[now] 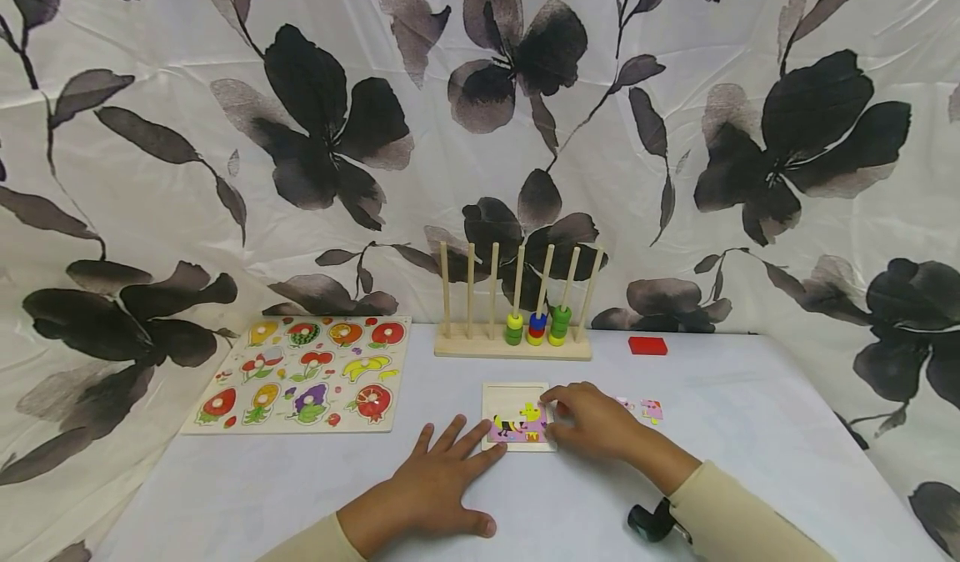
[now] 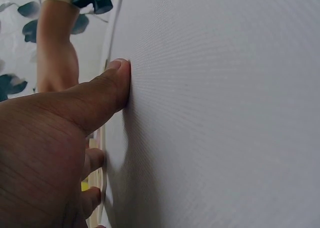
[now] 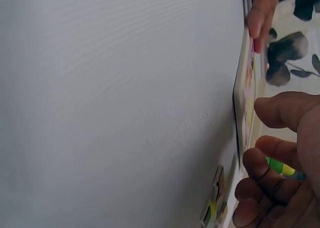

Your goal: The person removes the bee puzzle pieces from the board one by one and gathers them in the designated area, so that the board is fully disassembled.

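Observation:
A small wooden puzzle tray (image 1: 517, 391) lies on the white table, with joined puzzle pieces (image 1: 531, 414) in its lower part showing a bee on yellow and pink. My left hand (image 1: 435, 483) is spread flat, its fingertips at the tray's lower left edge. At the tray's right side, my right hand (image 1: 596, 424) has its index finger and thumb against the edge and the pieces there. In the right wrist view the thumb (image 3: 280, 110) and bent fingers stand apart, with nothing visible between them. Loose pink puzzle pieces (image 1: 651, 410) lie just beyond the right hand, partly hidden by it.
To the left lies a fruit peg puzzle board (image 1: 292, 428). A wooden peg rack (image 1: 465, 343) with several coloured rings stands behind the tray. A red block (image 1: 647, 345) sits at the back right. A dark device (image 1: 651, 522) shows beside the right forearm. Flowered cloth hangs behind the table.

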Demonstrator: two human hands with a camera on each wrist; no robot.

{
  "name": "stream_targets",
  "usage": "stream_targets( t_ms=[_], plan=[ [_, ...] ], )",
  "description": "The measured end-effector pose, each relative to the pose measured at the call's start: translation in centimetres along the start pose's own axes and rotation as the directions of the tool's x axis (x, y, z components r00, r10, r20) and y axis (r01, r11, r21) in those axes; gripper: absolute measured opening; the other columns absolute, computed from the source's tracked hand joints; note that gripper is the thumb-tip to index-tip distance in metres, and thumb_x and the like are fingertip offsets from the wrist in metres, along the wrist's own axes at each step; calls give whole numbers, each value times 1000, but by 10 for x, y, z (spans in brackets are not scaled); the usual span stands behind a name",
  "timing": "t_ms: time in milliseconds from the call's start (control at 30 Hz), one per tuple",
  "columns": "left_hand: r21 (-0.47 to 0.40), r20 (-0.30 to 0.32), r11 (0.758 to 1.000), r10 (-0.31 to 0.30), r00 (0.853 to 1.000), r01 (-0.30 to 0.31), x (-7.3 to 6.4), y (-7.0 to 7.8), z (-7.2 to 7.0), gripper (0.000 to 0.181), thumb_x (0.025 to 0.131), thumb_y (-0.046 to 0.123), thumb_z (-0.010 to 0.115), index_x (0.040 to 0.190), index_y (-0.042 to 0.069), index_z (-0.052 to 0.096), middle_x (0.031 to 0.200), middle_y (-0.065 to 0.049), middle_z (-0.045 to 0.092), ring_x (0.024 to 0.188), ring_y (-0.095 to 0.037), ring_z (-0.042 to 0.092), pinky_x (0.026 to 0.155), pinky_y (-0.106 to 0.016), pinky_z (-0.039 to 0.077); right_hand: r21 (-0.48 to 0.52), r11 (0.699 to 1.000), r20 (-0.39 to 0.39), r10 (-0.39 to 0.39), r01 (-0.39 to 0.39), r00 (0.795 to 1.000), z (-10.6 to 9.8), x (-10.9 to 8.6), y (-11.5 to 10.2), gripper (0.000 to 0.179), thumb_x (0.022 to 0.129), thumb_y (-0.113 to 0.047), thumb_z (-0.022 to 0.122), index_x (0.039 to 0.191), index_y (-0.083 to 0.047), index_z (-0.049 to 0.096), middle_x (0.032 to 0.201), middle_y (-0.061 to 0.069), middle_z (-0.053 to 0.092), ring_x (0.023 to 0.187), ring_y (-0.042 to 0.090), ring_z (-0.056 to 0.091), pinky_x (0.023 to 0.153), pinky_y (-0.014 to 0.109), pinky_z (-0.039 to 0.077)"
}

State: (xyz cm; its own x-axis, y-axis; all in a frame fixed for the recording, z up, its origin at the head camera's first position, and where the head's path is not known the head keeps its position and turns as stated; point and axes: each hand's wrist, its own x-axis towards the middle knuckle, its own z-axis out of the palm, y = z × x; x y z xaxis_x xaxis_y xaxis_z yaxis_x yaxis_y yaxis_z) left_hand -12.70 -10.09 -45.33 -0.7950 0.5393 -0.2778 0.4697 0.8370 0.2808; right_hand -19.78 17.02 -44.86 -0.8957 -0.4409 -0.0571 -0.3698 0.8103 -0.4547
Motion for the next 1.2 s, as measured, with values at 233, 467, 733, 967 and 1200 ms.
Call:
stream_targets(
  t_ms=[233, 467, 733, 967, 1200],
  plan=[
    [8, -10, 1000, 5, 1000, -4, -1, 1, 0, 97, 77, 77, 69, 159, 39, 36, 171, 5, 17, 155, -37, 10, 115, -72, 11, -3, 1000, 45, 22, -22, 999, 3, 8, -5, 45, 87, -28, 81, 128, -15, 69, 89, -7, 56, 90, 15, 52, 74, 36, 49],
    [12, 0, 1000, 1, 1000, -1, 0, 0, 0, 98, 76, 78, 68, 159, 40, 36, 171, 5, 16, 155, -37, 10, 115, -72, 10, 9, 999, 57, 43, -43, 997, 3, 10, -9, 43, 85, -26, 83, 124, -12, 69, 89, -5, 55, 88, 16, 51, 72, 36, 49],
    [17, 1, 1000, 1, 1000, -1, 2, -1, 1, 97, 76, 79, 68, 159, 40, 36, 171, 6, 16, 156, -36, 10, 115, -72, 11, 30, 997, 77, 63, -65, 995, 2, 13, -11, 38, 84, -23, 85, 116, -13, 66, 91, -2, 56, 87, 18, 52, 74, 39, 50],
    [20, -2, 1000, 0, 1000, 0, 0, 0, 0, 97, 76, 79, 68, 159, 39, 36, 171, 5, 17, 155, -37, 11, 115, -72, 12, 41, 997, 54, 56, -59, 997, 2, 13, -12, 40, 81, -20, 87, 114, -14, 64, 92, -3, 55, 89, 18, 52, 75, 39, 50],
    [17, -6, 1000, 0, 1000, 1, 0, 1, 0, 97, 76, 78, 68, 159, 39, 36, 170, 5, 17, 155, -37, 11, 115, -72, 12, 56, 996, 43, 68, -70, 997, 3, 14, -14, 42, 81, -19, 88, 115, -12, 65, 92, -5, 57, 90, 17, 53, 77, 38, 51]
  ],
)
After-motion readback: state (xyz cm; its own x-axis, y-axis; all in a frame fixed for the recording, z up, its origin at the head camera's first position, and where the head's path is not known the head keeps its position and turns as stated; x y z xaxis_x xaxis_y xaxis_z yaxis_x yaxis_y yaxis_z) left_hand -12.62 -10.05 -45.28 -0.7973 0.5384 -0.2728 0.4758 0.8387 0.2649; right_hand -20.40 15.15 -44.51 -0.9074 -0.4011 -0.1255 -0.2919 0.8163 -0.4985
